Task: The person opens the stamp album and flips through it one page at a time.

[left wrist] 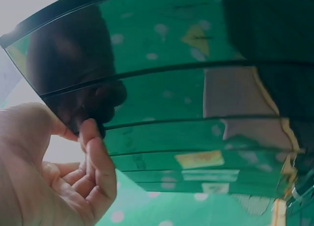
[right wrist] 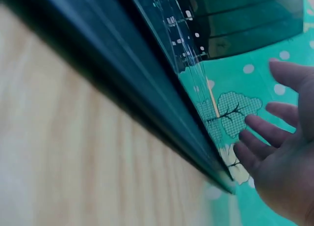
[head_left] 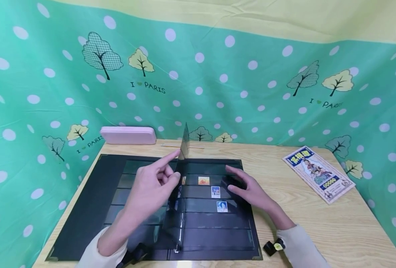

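Note:
A black stamp album (head_left: 84, 208) lies spread out on the wooden table. One dark page (left wrist: 162, 98) stands nearly upright at the middle of the album, and its edge is between the thumb and fingers of my left hand (head_left: 152, 184). In the left wrist view, a few small stamps (left wrist: 198, 159) show through or on that page. On the right-hand page are an orange stamp (head_left: 203, 181), a purple-blue stamp (head_left: 215, 192) and a blue stamp (head_left: 222, 206). My right hand (head_left: 251, 188) hovers by the album's right edge, fingers spread and holding nothing.
Behind the album stand a pink case (head_left: 128, 135) and a thin gold-coloured stick (head_left: 198, 147). A colourful printed booklet (head_left: 318, 173) lies at the right of the table (head_left: 285, 163). A green dotted curtain (head_left: 218, 93) hangs close behind and at the sides.

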Action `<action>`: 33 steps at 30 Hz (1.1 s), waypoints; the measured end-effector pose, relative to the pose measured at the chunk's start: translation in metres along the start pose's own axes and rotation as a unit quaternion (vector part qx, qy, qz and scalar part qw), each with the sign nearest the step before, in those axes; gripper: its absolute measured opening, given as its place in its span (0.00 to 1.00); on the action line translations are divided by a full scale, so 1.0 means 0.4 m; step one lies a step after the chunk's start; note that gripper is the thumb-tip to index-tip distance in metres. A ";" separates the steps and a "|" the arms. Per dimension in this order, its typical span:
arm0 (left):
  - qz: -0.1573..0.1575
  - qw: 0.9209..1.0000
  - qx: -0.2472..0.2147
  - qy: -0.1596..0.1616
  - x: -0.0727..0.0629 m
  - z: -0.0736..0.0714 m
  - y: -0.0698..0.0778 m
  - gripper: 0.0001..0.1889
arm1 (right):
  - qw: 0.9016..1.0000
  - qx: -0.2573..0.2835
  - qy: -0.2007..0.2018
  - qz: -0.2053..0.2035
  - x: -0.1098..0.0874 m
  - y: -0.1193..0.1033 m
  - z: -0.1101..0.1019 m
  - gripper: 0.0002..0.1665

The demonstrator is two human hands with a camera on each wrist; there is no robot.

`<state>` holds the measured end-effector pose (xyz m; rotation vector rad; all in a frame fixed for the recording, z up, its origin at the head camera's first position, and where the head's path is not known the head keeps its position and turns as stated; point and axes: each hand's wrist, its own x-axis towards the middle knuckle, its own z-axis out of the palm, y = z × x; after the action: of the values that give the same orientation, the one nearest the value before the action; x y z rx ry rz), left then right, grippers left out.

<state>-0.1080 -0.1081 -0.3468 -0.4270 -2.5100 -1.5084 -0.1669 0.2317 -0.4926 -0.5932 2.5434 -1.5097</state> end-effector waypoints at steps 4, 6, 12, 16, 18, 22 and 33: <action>-0.007 1.000 0.030 -0.001 -0.008 -0.033 -0.004 0.30 | 0.999 -0.047 -0.004 0.010 0.002 0.029 -0.005 0.42; -0.012 0.999 0.045 -0.001 -0.010 -0.044 -0.008 0.30 | 0.997 -0.077 -0.005 0.002 0.003 0.045 -0.007 0.44; -0.015 0.998 0.064 0.003 -0.019 -0.070 -0.016 0.30 | 0.983 -0.181 -0.009 -0.030 0.003 0.075 -0.006 0.49; -0.023 0.997 0.077 0.009 -0.027 -0.085 -0.020 0.29 | 0.978 -0.205 -0.027 -0.024 0.002 0.077 -0.004 0.54; -0.019 0.996 0.086 0.012 -0.029 -0.090 -0.021 0.29 | 0.977 -0.210 -0.032 -0.019 0.003 0.075 -0.004 0.57; 0.006 0.995 0.101 0.020 -0.032 -0.091 -0.022 0.28 | 0.976 -0.213 -0.032 -0.018 0.003 0.069 -0.004 0.60; 0.054 0.991 0.109 0.058 -0.028 -0.099 -0.022 0.25 | 0.978 -0.208 -0.032 -0.007 0.004 0.070 -0.001 0.61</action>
<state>-0.1002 -0.1487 -0.3386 -0.4179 -2.4809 -1.1707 -0.1759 0.2433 -0.5166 -0.6931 2.8221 -0.9388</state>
